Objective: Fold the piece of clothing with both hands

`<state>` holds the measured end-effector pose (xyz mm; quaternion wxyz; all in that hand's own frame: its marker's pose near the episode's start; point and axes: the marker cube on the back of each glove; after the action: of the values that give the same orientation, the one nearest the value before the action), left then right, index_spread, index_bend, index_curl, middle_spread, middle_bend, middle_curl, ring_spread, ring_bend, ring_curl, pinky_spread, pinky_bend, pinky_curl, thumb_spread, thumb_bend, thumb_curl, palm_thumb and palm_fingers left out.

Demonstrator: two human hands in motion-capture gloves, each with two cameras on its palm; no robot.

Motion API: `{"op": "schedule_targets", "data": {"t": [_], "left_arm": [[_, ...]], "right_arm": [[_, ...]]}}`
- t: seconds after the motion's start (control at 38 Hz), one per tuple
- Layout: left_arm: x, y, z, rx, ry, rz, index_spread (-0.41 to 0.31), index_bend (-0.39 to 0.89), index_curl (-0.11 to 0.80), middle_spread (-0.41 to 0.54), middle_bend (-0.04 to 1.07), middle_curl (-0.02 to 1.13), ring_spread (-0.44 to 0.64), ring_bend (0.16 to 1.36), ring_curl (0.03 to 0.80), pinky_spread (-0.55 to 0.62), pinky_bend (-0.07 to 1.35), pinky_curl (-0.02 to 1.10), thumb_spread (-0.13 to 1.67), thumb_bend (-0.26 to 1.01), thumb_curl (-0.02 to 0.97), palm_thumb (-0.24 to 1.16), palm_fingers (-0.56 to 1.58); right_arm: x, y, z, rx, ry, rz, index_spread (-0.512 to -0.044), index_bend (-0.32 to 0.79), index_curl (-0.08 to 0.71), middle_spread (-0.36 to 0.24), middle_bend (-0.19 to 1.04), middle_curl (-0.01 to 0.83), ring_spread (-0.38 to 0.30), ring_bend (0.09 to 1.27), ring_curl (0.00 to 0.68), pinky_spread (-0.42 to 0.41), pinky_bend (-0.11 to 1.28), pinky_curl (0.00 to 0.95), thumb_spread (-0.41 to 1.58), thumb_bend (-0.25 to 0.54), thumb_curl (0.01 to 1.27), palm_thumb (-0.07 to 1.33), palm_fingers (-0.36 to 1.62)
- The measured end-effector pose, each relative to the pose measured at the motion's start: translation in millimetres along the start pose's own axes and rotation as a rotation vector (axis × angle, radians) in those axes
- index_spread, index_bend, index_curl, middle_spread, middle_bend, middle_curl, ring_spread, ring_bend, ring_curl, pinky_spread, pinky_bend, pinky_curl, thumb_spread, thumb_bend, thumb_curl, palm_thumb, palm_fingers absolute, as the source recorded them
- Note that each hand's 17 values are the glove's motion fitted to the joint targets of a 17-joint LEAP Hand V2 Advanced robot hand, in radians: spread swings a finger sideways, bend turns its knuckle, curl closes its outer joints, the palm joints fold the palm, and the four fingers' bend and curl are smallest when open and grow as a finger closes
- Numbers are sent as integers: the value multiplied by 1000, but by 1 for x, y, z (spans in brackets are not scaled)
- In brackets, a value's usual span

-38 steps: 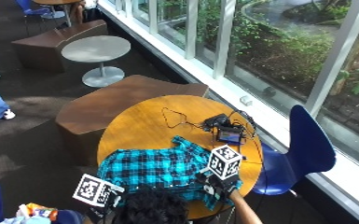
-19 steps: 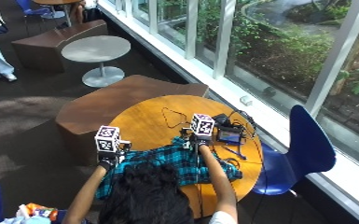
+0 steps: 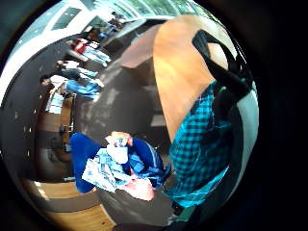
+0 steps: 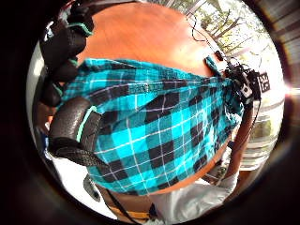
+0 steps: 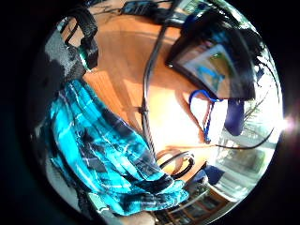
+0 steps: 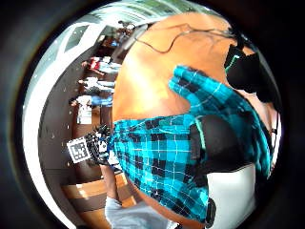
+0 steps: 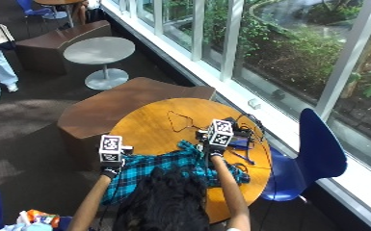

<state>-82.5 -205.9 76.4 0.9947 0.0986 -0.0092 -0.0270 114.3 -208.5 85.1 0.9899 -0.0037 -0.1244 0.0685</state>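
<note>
Teal-and-black plaid shirt lies spread on the round wooden table, near the edge closest to the person. Hands sit well apart at opposite ends of the cloth. Left hand is at the shirt's left end; thumb-side palm view shows its fingers curled over the fabric edge. Right hand is at the far right part, fingers on the cloth. Tablet and cables lie beyond the shirt. Blue chair stands beside the table.
</note>
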Motion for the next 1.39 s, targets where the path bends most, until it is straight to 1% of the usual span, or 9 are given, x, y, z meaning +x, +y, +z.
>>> {"op": "schedule_targets", "data": {"t": [0.16,0.39,0.45,0.47,0.66,0.82,1.0,1.24,1.39], "left_arm": [[14,35,0,154,-39,27,-241,95,386,-301,477,493,-352,872,474,-293,713,517,1215,1,293,558,890],[53,87,18,-57,73,66,-222,104,350,-285,374,442,-322,685,397,-257,655,483,1233,-9,294,590,916],[56,87,34,-117,97,61,-223,115,349,-278,342,438,-307,652,390,-245,642,480,1234,-17,292,576,893],[57,86,42,-145,105,58,-220,128,351,-271,318,432,-293,627,382,-239,639,478,1237,-21,289,566,871],[60,88,65,-284,174,51,-144,153,373,-71,137,415,-10,505,379,-25,546,487,1297,-96,202,226,244],[71,76,73,-283,179,75,-117,169,372,17,154,363,134,500,332,153,453,424,1322,-50,170,80,162],[101,58,70,-289,191,133,-103,166,371,60,165,345,222,510,312,261,451,394,1345,-22,160,15,160],[105,44,65,-285,280,171,-97,174,378,81,169,338,277,516,308,323,462,390,1360,-13,160,-10,160],[70,42,32,-181,496,110,-94,160,377,70,168,331,249,539,310,293,507,396,1353,-7,169,3,263]], "right_arm": [[31,87,-15,276,-88,173,-272,320,461,-182,450,483,-187,592,448,-76,409,400,1038,-10,417,847,879],[60,156,24,45,77,400,-275,217,458,-116,302,439,-48,376,385,108,375,376,1103,-42,422,777,631],[65,156,35,10,100,429,-266,141,443,-38,233,422,31,318,374,167,360,379,1106,-100,394,629,291],[66,155,39,6,107,437,-263,148,449,-22,231,423,49,326,387,183,365,392,1110,-86,392,609,277],[70,154,63,85,117,442,-259,85,351,85,176,377,124,320,332,235,392,351,1164,-10,381,592,156],[69,157,59,194,193,436,-283,166,342,-6,299,402,34,300,308,171,308,317,1233,89,404,787,359],[76,152,47,332,329,400,-315,213,364,-143,342,410,-139,300,299,-4,309,306,1202,186,448,1020,872],[32,146,-47,399,-337,376,-323,92,353,-207,249,403,-255,417,361,-159,431,368,1019,107,485,1035,1112],[-56,140,-99,435,-432,225,-312,83,331,-205,246,413,-267,444,381,-197,464,388,909,65,520,1054,1118]]}}
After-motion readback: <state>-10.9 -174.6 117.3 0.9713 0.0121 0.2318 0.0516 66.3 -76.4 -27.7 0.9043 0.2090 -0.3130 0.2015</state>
